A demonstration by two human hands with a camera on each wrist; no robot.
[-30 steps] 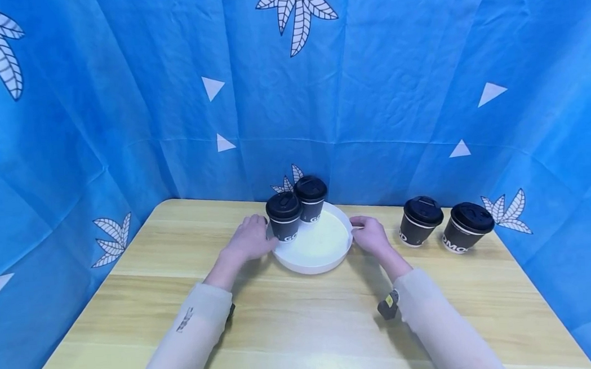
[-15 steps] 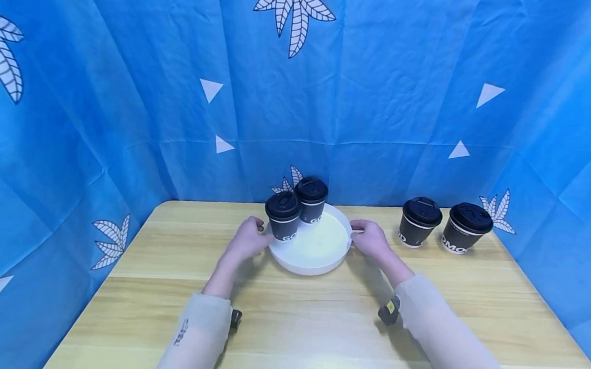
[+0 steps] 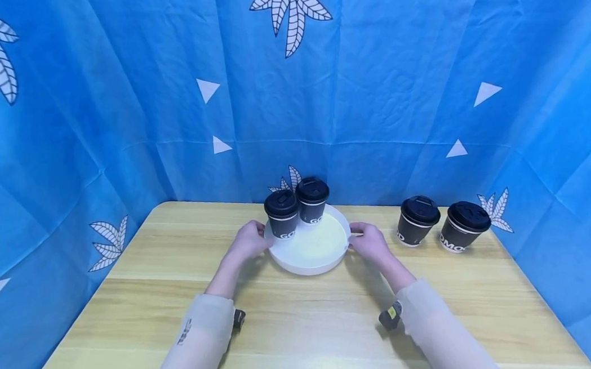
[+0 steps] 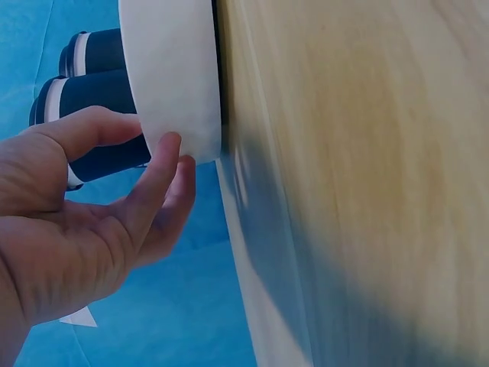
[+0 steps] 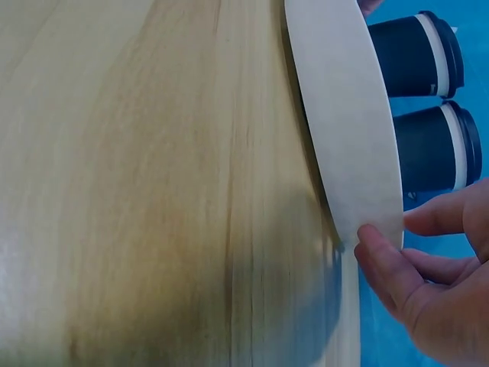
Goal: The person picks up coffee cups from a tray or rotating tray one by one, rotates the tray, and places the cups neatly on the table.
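Note:
A round white tray (image 3: 316,250) with a low wall is near the back middle of the table in the head view. Two black lidded paper coffee cups, a nearer cup (image 3: 282,214) and a farther cup (image 3: 313,200), stand upright at its back left. My left hand (image 3: 248,242) pinches the tray's left rim, thumb at the top edge and fingers (image 4: 166,153) against the outer wall. On the opposite side my right hand (image 3: 370,241) pinches the rim likewise, its fingertips (image 5: 370,237) on the outer wall. Whether the tray touches the table I cannot tell.
Two more lidded coffee cups, one on the left (image 3: 417,222) and one on the right (image 3: 463,227), stand on the wooden table (image 3: 304,330) at the back right. A blue patterned cloth (image 3: 395,77) hangs behind and along both sides.
My left hand has drawn its fingers in from beside the nearer cup to the tray's left rim. My right hand stays at the right rim. The head view has shifted slightly.

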